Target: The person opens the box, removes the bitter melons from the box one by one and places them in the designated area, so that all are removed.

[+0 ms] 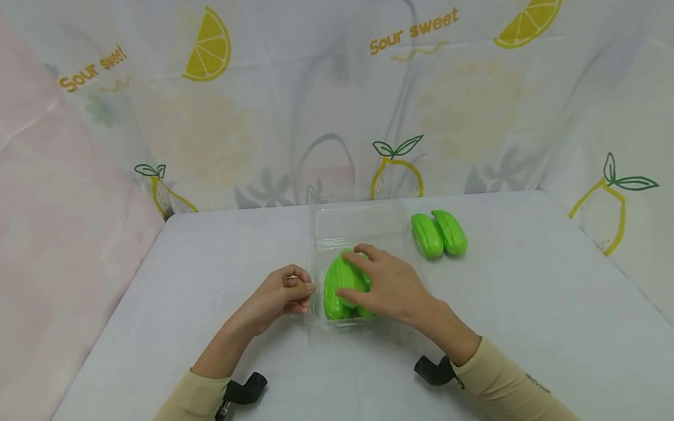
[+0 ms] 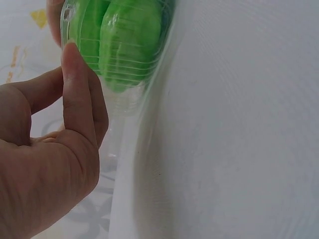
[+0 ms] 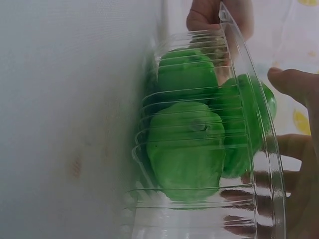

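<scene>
A clear plastic clamshell box (image 1: 311,264) stands on the table with its lid (image 1: 361,220) folded back. Inside are plump, glossy green vegetables: two lie at the bottom, one of them a lower vegetable (image 3: 184,149), and an upper vegetable (image 1: 350,276) rests across them. My left hand (image 1: 281,294) pinches the box's left rim between thumb and fingers. Over the box, my right hand (image 1: 398,288) has its fingers spread above the upper vegetable. The right wrist view shows the thumb (image 3: 289,82) apart from that vegetable, while the other fingers reach in behind the box's wall.
Two more green vegetables, a left one (image 1: 428,235) and a right one (image 1: 450,232), lie side by side to the right of the lid. A lemon-print cloth (image 1: 330,106) hangs behind the white table (image 1: 228,244). Black wrist mounts stick out below both forearms.
</scene>
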`<state>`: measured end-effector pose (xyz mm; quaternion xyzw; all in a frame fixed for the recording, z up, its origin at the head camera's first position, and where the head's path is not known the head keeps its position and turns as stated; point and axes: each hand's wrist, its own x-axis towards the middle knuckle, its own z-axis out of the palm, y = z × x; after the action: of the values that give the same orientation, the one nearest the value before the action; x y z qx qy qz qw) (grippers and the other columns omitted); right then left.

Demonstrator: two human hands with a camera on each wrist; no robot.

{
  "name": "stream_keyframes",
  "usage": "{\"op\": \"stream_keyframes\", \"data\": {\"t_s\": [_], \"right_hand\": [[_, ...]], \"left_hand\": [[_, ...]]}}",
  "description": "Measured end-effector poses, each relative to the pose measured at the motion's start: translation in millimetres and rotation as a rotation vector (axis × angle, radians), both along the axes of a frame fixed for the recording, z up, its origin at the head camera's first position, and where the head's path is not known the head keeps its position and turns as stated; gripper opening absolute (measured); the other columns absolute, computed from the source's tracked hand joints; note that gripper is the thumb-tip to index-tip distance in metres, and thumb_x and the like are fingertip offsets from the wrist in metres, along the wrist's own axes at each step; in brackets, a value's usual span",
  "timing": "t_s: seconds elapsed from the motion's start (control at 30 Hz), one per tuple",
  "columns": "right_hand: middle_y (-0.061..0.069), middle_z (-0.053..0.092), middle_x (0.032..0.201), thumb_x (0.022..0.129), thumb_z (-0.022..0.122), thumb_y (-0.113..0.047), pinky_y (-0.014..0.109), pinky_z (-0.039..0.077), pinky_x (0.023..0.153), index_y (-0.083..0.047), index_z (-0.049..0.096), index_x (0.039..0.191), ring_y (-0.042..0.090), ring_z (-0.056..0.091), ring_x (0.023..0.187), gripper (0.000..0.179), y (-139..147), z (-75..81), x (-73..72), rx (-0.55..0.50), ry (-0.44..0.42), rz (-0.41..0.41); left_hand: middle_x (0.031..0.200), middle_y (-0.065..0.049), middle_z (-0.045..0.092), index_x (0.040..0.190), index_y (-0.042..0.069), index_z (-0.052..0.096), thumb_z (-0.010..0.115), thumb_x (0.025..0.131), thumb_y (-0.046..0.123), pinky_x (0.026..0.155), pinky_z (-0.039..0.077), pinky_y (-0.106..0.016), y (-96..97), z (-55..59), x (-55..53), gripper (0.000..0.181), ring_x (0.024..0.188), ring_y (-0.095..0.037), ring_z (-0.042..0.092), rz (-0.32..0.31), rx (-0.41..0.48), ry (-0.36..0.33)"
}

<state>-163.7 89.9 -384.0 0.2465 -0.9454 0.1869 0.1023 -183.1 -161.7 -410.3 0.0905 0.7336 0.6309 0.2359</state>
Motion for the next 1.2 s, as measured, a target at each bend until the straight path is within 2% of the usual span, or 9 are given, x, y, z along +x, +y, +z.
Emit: {"op": "stream_keyframes", "data": {"t_s": [0.27, 0.57, 0.77, 0.9, 1.2], "right_hand": [[0.008, 0.055, 0.142, 0.083, 0.069, -0.061, 0.048, 0.056, 0.088, -0.024, 0.057, 0.138, 0.031, 0.063, 0.117, 0.068, -1, -2.4, 2.4, 0.01, -0.011, -0.001], [0.008, 0.056, 0.14, 0.086, 0.07, -0.035, 0.043, 0.054, 0.095, -0.014, 0.06, 0.135, 0.027, 0.061, 0.12, 0.054, -2, -0.7, 2.4, -0.084, -0.033, 0.074], [0.008, 0.059, 0.135, 0.085, 0.069, -0.026, 0.039, 0.057, 0.089, -0.011, 0.063, 0.131, 0.024, 0.064, 0.111, 0.049, 0, -1.4, 2.6, -0.142, -0.013, 0.089], [0.009, 0.06, 0.131, 0.084, 0.068, -0.023, 0.037, 0.057, 0.085, -0.008, 0.064, 0.129, 0.022, 0.065, 0.107, 0.048, 2, -0.9, 2.7, -0.166, 0.003, 0.093], [0.012, 0.061, 0.131, 0.085, 0.067, -0.021, 0.037, 0.057, 0.089, -0.005, 0.063, 0.13, 0.025, 0.065, 0.112, 0.048, 8, 2.7, 0.5, -0.169, 0.016, 0.098]], "left_hand": [[0.076, -0.001, 0.057, 0.111, 0.002, 0.046, 0.061, 0.098, 0.017, 0.062, 0.055, -0.02, -0.1, 0.7, 0.4, 0.025, 0.067, -0.01, 0.058, -0.009, 0.012, -0.003], [0.076, -0.002, 0.057, 0.111, 0.001, 0.046, 0.061, 0.098, 0.017, 0.062, 0.055, -0.02, 0.3, 0.5, 0.3, 0.025, 0.067, -0.01, 0.058, -0.006, 0.008, -0.001], [0.076, -0.002, 0.057, 0.111, 0.001, 0.046, 0.061, 0.098, 0.017, 0.061, 0.055, -0.019, 1.0, 0.6, -0.2, 0.026, 0.066, -0.01, 0.058, -0.003, 0.009, -0.003], [0.076, -0.002, 0.057, 0.112, 0.001, 0.046, 0.061, 0.098, 0.017, 0.061, 0.055, -0.019, 1.0, -0.2, -0.6, 0.026, 0.066, -0.01, 0.058, -0.002, 0.01, -0.005], [0.076, -0.002, 0.057, 0.11, 0.001, 0.046, 0.062, 0.098, 0.017, 0.061, 0.055, -0.019, 0.6, -1.1, -0.2, 0.025, 0.066, -0.01, 0.058, -0.006, 0.01, 0.008]]}}
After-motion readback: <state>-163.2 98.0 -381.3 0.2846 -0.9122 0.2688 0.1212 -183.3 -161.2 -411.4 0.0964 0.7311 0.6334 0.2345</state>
